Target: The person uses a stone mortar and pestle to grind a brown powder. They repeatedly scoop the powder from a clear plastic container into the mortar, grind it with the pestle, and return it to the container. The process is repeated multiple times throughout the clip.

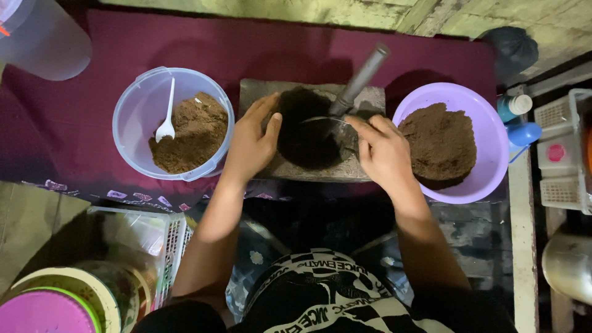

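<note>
Bare forearms, no sleeves — black shirt with white checkered pattern and white lettering.

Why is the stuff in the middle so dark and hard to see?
In the head view, dim light and shadow hide detail in the black mound between the left hand and right hand; the purple bowl and clear tub look brighter.

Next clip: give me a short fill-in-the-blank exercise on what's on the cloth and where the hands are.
1. The white spoon lies in the clear tub on the person's ____ side.
2. The bowl holding brown powder on the right is ____ in colour.
3. The left hand and right hand both rest on the dark ____ mortar.

Missing words: left; purple; stone
</note>
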